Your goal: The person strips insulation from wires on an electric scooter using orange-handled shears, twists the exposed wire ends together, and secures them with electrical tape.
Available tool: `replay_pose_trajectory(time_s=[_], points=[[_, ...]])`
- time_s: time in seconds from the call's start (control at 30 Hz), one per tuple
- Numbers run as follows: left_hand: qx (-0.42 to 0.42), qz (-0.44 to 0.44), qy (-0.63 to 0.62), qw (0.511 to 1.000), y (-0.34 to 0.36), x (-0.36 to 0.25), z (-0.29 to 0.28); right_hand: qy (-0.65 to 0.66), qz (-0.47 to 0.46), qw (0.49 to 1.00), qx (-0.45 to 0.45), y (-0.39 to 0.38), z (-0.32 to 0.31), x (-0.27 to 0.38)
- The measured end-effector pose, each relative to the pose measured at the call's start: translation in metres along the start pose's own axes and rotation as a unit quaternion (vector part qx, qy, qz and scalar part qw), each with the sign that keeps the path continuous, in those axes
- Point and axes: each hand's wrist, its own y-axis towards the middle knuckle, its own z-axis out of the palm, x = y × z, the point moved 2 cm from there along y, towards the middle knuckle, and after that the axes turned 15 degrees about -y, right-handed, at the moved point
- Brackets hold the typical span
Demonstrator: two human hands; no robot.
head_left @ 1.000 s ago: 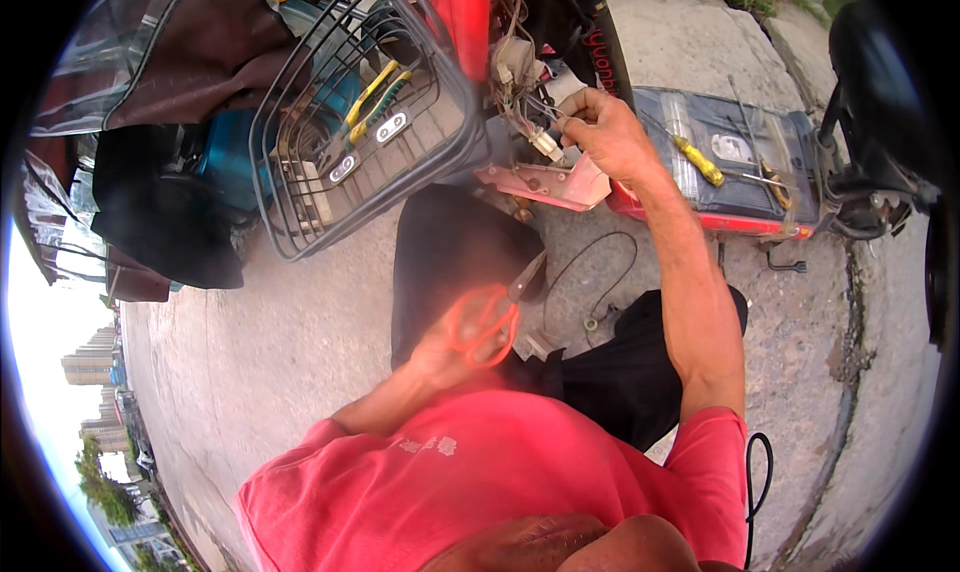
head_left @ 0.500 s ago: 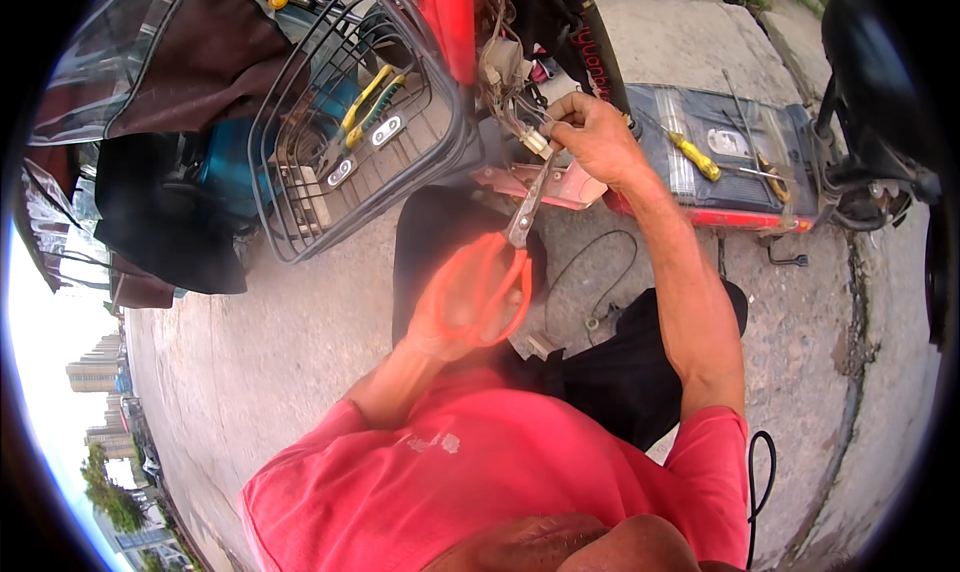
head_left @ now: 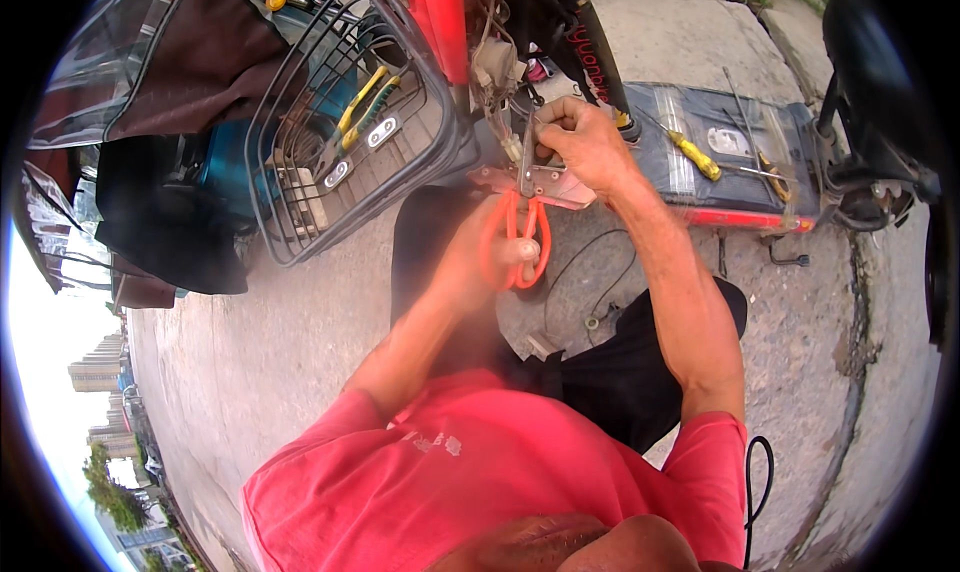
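My left hand (head_left: 492,247) is closed round the orange handles of a pair of scissors (head_left: 526,172). Their blades point up and away from me, close together, with the tips beside the fingers of my right hand (head_left: 592,150). That hand is pinched shut at the hanging wires; what lies between its fingertips is too small to make out. A bundle of wires with a pale connector block (head_left: 497,67) hangs from the front of a red vehicle (head_left: 436,17). A small whitish connector (head_left: 514,150) sits just left of the blades. Below them is a pinkish plastic panel (head_left: 562,189).
At the left stands a black wire basket (head_left: 365,207) holding pliers (head_left: 362,110). On the right, a dark padded board (head_left: 655,112) carries a yellow-handled screwdriver (head_left: 692,157) and other tools. A thin cable (head_left: 590,307) lies on the concrete between my knees.
My left hand has moved up and away from me with the scissors, which now stand more upright. My right hand has shifted slightly left, still pinched near the wires.
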Motion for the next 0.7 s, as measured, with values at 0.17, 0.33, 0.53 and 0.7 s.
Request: replay_pose_trajectory(time_s=[0.17,0.33,0.53,0.7], points=[[0.009,-0.076,0.132,0.988,0.002,0.004,0.005,-0.023,-0.001,0.999,0.024,-0.004,0.004,0.012],[0.024,-0.09,0.186,0.978,-0.001,-0.017,0.001,-0.09,-0.042,0.995,-0.028,0.0,-0.005,0.006],[0.065,-0.133,0.219,0.964,0.003,-0.045,-0.001,-0.144,-0.051,0.987,-0.046,-0.001,-0.009,0.009],[0.054,-0.136,0.232,0.962,0.007,-0.054,0.003,-0.149,-0.049,0.987,-0.044,-0.003,-0.009,0.013]])
